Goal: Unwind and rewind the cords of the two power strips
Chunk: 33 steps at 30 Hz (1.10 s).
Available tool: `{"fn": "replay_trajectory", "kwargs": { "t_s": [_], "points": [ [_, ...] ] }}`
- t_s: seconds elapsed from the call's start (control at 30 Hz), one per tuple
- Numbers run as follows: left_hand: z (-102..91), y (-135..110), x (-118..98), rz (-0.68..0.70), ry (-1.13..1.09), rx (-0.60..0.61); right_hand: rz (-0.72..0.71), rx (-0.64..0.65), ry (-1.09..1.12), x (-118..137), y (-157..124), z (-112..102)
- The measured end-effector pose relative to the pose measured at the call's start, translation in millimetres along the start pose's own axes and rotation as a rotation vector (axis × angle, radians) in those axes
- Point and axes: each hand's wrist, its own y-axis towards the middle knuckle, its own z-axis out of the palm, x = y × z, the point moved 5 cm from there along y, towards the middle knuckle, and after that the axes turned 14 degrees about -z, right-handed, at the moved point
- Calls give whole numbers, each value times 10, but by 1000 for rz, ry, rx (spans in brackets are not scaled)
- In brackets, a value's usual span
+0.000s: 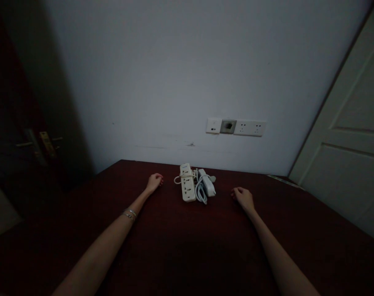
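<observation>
A cream-coloured power strip (187,189) lies lengthwise near the back of the dark red table, with its cord looped across the upper part. Touching or close to its right side is a second white power strip (209,185), seen edge-on and bundled with a coiled grey-white cord (200,193). To the left of them, my left hand (155,181) rests on the tabletop with its fingers curled in, apart from both strips. My right hand (244,198) lies to their right, also loosely closed. Neither hand shows anything in its fingers.
The dark red table (180,246) reaches back to a pale wall. Wall sockets (250,128) and a grey-framed wall plate (228,126) sit above its back edge. A white panelled door (353,164) stands at the right, and a dark door with a handle (47,144) at the left.
</observation>
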Motion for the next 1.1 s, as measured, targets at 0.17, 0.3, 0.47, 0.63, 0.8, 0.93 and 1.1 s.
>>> {"fn": "replay_trajectory", "kwargs": {
  "t_s": [0.17,0.3,0.47,0.63,0.8,0.93,1.1],
  "points": [
    [42,23,-9,35,-27,64,-9,38,-87,34,-29,5],
    [44,17,0,47,-33,81,-21,50,-138,72,-44,-8],
    [49,3,-1,58,-30,87,-43,62,-165,98,-52,-11],
    [48,-29,-14,45,-19,85,-56,60,-180,112,-59,-12],
    [21,-103,-78,-1,11,72,-49,50,-159,102,-50,-7],
    [51,-212,-284,-59,50,95,-27,49,-96,63,-34,10],
    [334,-569,-516,-142,96,316,-10,49,-64,29,-22,25]
  ]
}}
